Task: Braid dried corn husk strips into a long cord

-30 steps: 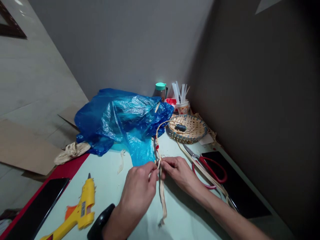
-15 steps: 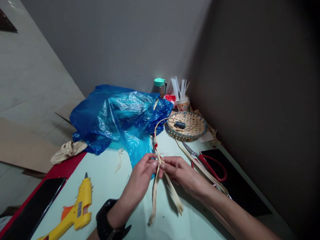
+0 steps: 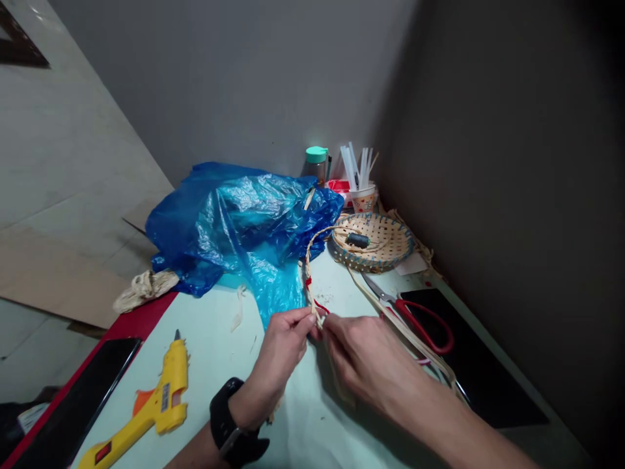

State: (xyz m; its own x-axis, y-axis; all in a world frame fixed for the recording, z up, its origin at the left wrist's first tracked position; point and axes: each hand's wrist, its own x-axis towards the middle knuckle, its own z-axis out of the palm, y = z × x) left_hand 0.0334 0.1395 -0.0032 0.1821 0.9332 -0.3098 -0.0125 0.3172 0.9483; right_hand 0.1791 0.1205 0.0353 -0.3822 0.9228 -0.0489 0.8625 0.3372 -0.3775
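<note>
A braided cord of pale plant fibre (image 3: 308,260) runs from the woven basket down to my fingers, with a red tie partway along it. My left hand (image 3: 288,335) pinches the cord's lower end between thumb and forefinger. Right beside it, my right hand (image 3: 359,345) is closed on the fibre strands at the same spot. A thin red strand (image 3: 321,306) shows just above the fingertips. The loose strand ends below are mostly hidden behind my hands.
A yellow glue gun (image 3: 170,391) and a black phone (image 3: 97,391) lie at left. Red-handled scissors (image 3: 427,326) rest on a black panel (image 3: 488,371) at right. Behind are a crumpled blue plastic bag (image 3: 234,221), the woven basket (image 3: 390,234) with a dark thread spool (image 3: 358,240), and a cup (image 3: 364,198) of glue sticks.
My right hand has turned over and closed in against the left at the braid's end. The two strands that hung spread below are now mostly covered. The view has shifted slightly.
</note>
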